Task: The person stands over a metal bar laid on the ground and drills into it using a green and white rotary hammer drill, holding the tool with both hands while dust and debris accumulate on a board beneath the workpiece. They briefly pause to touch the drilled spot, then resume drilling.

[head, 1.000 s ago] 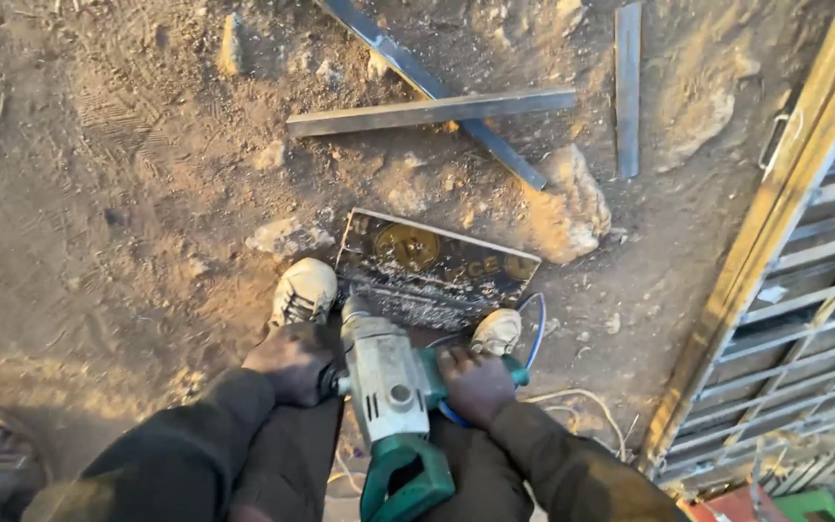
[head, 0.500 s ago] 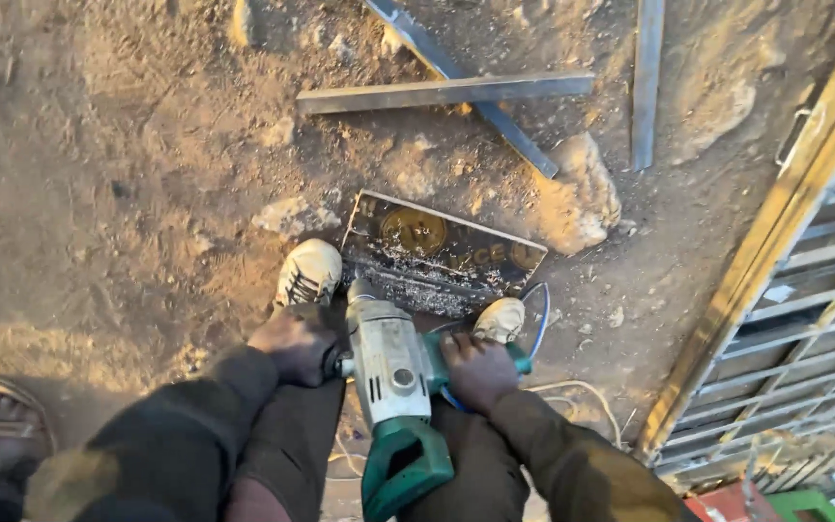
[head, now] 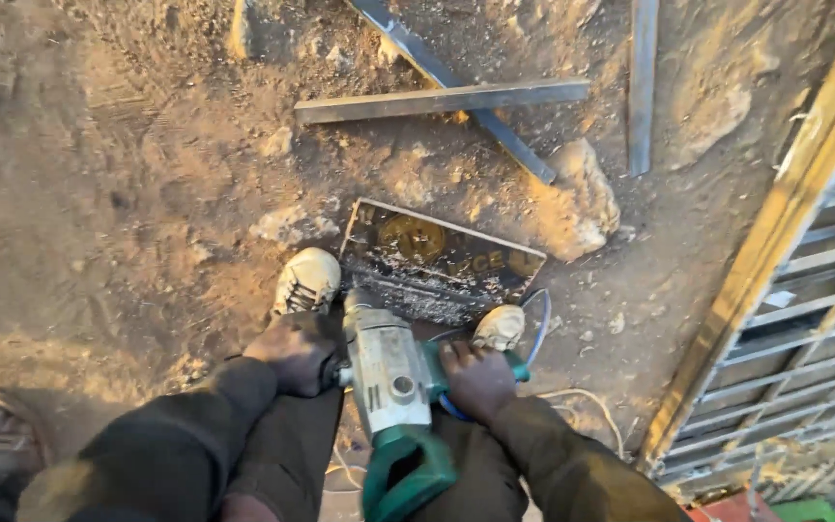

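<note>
Head view: both hands, left (head: 294,353) and right (head: 475,379), clenched on green power drill (head: 393,387); best kept upright, feet pinning metal plate (head: 437,261).

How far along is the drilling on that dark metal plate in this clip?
Done: metal shavings already lie along the plate's near edge, so some cutting has happened. In hand: the left hand and right hand grip the green drill, pointed down at that edge. Left: whether the hole is through is hidden.
</note>
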